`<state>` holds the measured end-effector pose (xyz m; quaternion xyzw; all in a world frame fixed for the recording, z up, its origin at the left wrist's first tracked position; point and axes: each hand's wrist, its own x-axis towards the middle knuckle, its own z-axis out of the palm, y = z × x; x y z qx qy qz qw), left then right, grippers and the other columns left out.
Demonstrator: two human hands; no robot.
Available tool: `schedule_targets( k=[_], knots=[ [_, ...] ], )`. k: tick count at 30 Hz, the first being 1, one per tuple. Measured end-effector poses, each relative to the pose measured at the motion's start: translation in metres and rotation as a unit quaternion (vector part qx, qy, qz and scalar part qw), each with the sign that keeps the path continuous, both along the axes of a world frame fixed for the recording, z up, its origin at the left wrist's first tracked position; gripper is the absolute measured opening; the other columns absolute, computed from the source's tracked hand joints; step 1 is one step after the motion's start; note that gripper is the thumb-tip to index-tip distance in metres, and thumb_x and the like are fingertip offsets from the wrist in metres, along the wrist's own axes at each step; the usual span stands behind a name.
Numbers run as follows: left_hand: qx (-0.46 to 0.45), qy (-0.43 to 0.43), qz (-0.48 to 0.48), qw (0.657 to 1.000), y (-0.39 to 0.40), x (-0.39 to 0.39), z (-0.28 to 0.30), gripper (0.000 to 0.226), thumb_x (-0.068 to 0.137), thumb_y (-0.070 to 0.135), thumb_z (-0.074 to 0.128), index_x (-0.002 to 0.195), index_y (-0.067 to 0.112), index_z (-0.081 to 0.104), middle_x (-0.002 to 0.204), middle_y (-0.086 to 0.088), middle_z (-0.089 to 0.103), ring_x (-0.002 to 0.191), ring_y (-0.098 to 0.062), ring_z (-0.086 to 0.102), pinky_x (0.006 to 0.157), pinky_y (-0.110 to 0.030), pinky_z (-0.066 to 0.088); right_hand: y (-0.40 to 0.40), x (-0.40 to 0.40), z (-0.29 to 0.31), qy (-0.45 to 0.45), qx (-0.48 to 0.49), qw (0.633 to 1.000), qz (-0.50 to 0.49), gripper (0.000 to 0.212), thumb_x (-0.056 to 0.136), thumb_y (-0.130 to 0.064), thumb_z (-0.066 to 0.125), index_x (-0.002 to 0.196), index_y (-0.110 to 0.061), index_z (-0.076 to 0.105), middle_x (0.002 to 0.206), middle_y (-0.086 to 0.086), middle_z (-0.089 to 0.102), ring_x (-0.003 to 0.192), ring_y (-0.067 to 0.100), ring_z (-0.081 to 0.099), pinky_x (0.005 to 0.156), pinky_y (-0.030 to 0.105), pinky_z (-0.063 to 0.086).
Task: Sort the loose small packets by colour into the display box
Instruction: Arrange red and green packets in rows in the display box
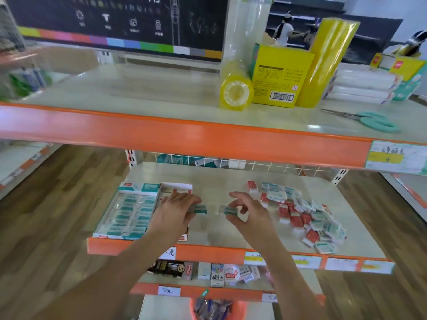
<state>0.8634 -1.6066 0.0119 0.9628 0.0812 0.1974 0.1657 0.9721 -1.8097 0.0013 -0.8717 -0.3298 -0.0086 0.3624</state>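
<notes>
our left hand (178, 211) and right hand (245, 210) each pinch a green packet (200, 209), carried from the pile (307, 215) toward the display box (111, 218) by the shelf's front-left corner.

- Your display box (129, 212) sits at the left of the middle shelf (231, 232), filled with rows of packets.
- The loose packets (307, 218) lie heaped at the right.
- Your hands, left (175, 211) and right (249, 211), hover between them.
- On the shelf above, scissors (369, 121) lie far right.
</notes>
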Motion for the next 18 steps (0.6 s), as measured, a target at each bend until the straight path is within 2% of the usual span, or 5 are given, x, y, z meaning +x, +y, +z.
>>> schedule_targets(
  k=[4, 7, 12, 14, 18],
  knots=[
    [-0.015, 0.012, 0.021, 1.000, 0.021, -0.015, 0.002, 0.029, 0.077, 0.012, 0.074, 0.103, 0.022, 0.067, 0.104, -0.002, 0.068, 0.095, -0.025, 0.063, 0.081, -0.040, 0.050, 0.025, -0.009, 0.004, 0.014, 0.010, 1.000, 0.026, 0.049, 0.086, -0.028, 0.073, 0.128, -0.036, 0.050, 0.095, -0.025, 0.063, 0.088, 0.003, 0.053, 0.080, 0.027, 0.045],
    [-0.028, 0.033, 0.030, 0.999, 0.036, -0.026, 0.006, 0.027, 0.084, 0.016, 0.067, 0.110, 0.023, 0.064, 0.112, 0.004, 0.065, 0.105, -0.019, 0.058, 0.090, -0.037, 0.046, 0.046, -0.017, 0.004, 0.024, 0.018, 0.999, 0.042, 0.047, 0.086, -0.027, 0.073, 0.126, -0.035, 0.050, 0.094, -0.023, 0.064, 0.087, 0.004, 0.053, 0.080, 0.029, 0.046],
    [-0.034, 0.039, 0.052, 0.997, 0.060, -0.043, 0.009, 0.024, 0.092, 0.022, 0.058, 0.116, 0.026, 0.061, 0.119, 0.008, 0.059, 0.112, -0.013, 0.051, 0.096, -0.032, 0.040, 0.083, -0.031, 0.004, 0.035, -0.007, 0.997, 0.066, 0.042, 0.086, -0.031, 0.073, 0.121, -0.037, 0.051, 0.097, -0.023, 0.063, 0.086, 0.004, 0.053, 0.078, 0.029, 0.046],
    [-0.033, 0.048, 0.050, 0.997, 0.073, -0.049, 0.008, 0.022, 0.092, 0.023, 0.058, 0.113, 0.027, 0.062, 0.117, 0.010, 0.060, 0.111, -0.012, 0.051, 0.095, -0.030, 0.040, 0.095, -0.036, 0.003, 0.038, -0.020, 0.997, 0.066, 0.042, 0.085, -0.033, 0.073, 0.120, -0.039, 0.051, 0.098, -0.021, 0.062, 0.085, 0.003, 0.052, 0.076, 0.028, 0.046],
    [-0.032, 0.048, 0.047, 0.997, 0.096, -0.062, 0.007, 0.013, 0.089, 0.021, 0.063, 0.100, 0.027, 0.068, 0.108, 0.012, 0.064, 0.104, -0.013, 0.055, 0.084, -0.028, 0.045, 0.115, -0.047, 0.001, 0.036, -0.046, 0.995, 0.075, 0.037, 0.086, -0.032, 0.072, 0.118, -0.035, 0.055, 0.099, -0.017, 0.061, 0.085, 0.004, 0.053, 0.076, 0.027, 0.047]
  ],
)
